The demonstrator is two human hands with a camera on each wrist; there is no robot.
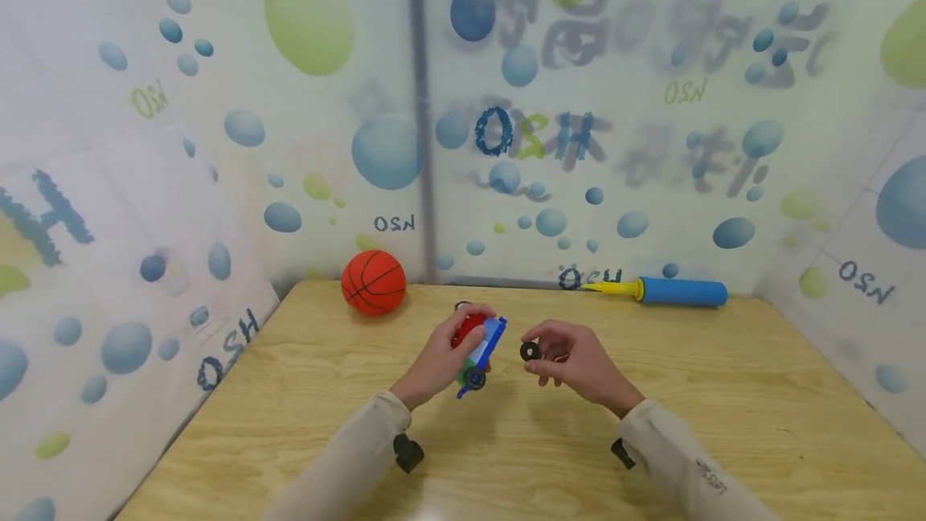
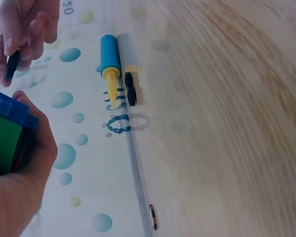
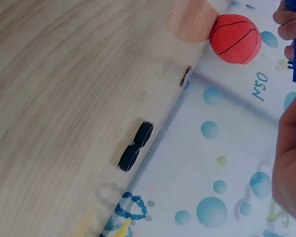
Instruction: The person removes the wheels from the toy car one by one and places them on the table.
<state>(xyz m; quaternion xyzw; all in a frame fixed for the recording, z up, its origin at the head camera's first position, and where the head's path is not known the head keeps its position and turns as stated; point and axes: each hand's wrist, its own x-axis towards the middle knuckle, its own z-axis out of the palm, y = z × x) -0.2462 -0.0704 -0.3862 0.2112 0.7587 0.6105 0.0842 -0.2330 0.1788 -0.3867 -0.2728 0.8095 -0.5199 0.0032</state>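
My left hand (image 1: 440, 358) grips a toy car (image 1: 478, 350) of red, white, blue and green parts, holding it tilted above the table. A black wheel (image 1: 473, 379) sits at the car's near lower end. To the right, my right hand (image 1: 579, 360) pinches a loose black wheel (image 1: 524, 350) between thumb and fingers, a small gap from the car. The left wrist view shows this wheel (image 2: 12, 65) edge-on, near the car's blue part (image 2: 10, 109). In the right wrist view the pinched wheel is hidden.
Two black round pieces (image 3: 136, 145) lie side by side on the wooden table (image 1: 694, 416). A small ring-like piece (image 3: 185, 76) lies nearer the red ball (image 1: 373, 283). At the back right rests a blue pump (image 1: 683, 292) with a yellow nozzle. Patterned walls (image 1: 637, 103) enclose the table.
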